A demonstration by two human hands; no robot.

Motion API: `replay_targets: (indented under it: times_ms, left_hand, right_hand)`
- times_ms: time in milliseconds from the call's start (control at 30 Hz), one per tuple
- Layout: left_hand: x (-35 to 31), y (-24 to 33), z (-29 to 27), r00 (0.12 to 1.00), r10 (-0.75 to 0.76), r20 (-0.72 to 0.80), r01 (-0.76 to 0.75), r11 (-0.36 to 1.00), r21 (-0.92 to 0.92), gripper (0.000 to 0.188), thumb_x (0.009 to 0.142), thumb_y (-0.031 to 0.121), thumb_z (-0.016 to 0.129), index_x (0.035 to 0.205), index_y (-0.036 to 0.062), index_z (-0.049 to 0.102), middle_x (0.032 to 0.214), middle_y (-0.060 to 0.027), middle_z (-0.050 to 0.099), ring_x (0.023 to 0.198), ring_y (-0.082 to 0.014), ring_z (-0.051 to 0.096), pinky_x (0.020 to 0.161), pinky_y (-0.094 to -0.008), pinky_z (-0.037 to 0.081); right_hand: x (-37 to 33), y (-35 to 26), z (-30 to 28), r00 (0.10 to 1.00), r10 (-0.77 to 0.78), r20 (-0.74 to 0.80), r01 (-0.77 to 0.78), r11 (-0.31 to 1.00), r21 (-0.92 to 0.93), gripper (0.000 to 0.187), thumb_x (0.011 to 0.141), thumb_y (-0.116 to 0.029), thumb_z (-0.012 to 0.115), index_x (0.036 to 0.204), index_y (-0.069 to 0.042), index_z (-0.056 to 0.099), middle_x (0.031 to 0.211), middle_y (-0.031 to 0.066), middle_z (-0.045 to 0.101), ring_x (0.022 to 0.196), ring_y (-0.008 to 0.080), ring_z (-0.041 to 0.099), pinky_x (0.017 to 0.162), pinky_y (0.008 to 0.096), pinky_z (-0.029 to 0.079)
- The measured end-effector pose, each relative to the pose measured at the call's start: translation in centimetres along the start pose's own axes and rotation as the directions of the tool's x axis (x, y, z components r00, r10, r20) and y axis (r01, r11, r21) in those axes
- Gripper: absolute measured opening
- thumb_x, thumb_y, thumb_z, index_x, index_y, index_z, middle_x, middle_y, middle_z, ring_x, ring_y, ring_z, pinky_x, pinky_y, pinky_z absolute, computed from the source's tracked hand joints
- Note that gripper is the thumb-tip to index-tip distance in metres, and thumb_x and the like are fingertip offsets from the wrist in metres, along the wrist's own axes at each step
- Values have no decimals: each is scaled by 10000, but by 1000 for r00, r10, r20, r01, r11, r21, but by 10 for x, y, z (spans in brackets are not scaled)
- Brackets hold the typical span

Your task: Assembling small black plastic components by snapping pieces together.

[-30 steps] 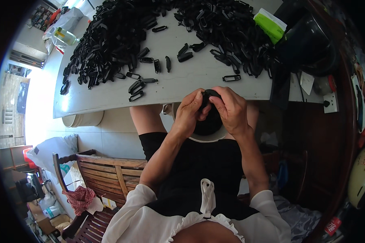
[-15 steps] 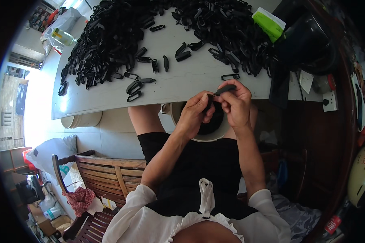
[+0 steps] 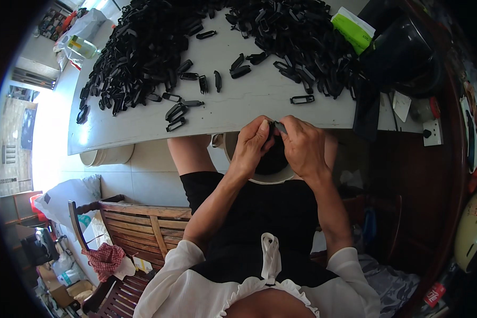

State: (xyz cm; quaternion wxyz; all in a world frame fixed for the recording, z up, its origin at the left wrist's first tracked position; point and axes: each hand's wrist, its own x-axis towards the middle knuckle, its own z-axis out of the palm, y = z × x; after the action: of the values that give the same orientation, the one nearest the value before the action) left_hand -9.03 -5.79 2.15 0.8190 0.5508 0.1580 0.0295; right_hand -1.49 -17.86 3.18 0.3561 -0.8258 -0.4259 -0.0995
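Note:
My left hand (image 3: pixel 250 144) is closed on a small black plastic part (image 3: pixel 272 127), held upright between thumb and fingers just off the table's front edge. Against it, my right hand (image 3: pixel 305 147) pinches a dark grey, slim piece (image 3: pixel 281 127); its kind cannot be made out. The two pieces meet at the fingertips, and the fingers hide most of both. Below the hands, between my knees, stands a pale bucket (image 3: pixel 273 182) with dark contents. Nearest on the table is a loose black oblong frame-shaped part (image 3: pixel 302 99).
Black plastic parts form a large left pile (image 3: pixel 132 63) and a right pile (image 3: pixel 297 42) on the grey table (image 3: pixel 138 132). Several loose ones lie between. A green-and-white packet (image 3: pixel 352 31) and a black container (image 3: pixel 400 58) stand at right. A wooden bench (image 3: pixel 138 222) is at lower left.
My right hand has turned over, its back now upward, and brought its dark piece down against the part in my left hand. The left hand has barely moved.

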Motion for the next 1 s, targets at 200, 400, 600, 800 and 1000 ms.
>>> replay_targets:
  times_ms: [200,400,600,800,1000]
  left_hand:
    - [2,-2,0,997,59,-57,-53,994,100,293,1011,263,399,866,36,513,708,33,433,597,-45,335,509,-197,295]
    - [3,-9,-3,992,98,-75,-85,984,158,309,1006,227,415,775,31,474,623,34,379,553,-55,316,489,-224,285]
    - [2,-16,-9,986,152,-71,-149,988,42,293,996,273,430,865,44,558,662,49,439,578,-41,360,522,-190,285]
    - [-3,-2,-2,960,223,167,-227,974,7,321,955,324,497,1016,37,626,1252,-65,409,888,-116,490,720,-225,398]
    - [28,8,-26,907,415,-63,-325,789,521,222,861,150,607,1054,42,611,932,-65,563,927,-182,517,784,-303,411]
  right_hand:
    - [-1,-1,2,999,-2,35,2,1000,3,106,763,-16,578,732,-14,476,607,136,553,567,304,587,496,403,438]
    - [-5,-11,8,989,-17,147,43,984,-175,81,739,2,557,717,-9,480,593,135,550,534,300,588,505,384,483]
    - [-18,-6,2,965,51,257,-134,938,318,211,794,-106,628,928,15,519,752,90,569,654,199,585,542,311,483]
    - [-34,-4,10,867,255,427,-463,98,881,357,923,-318,571,1104,-11,543,905,24,544,775,83,521,517,217,436]
    - [-48,20,8,917,242,317,-397,633,664,383,942,-328,531,765,8,585,540,57,508,455,185,514,481,319,436]
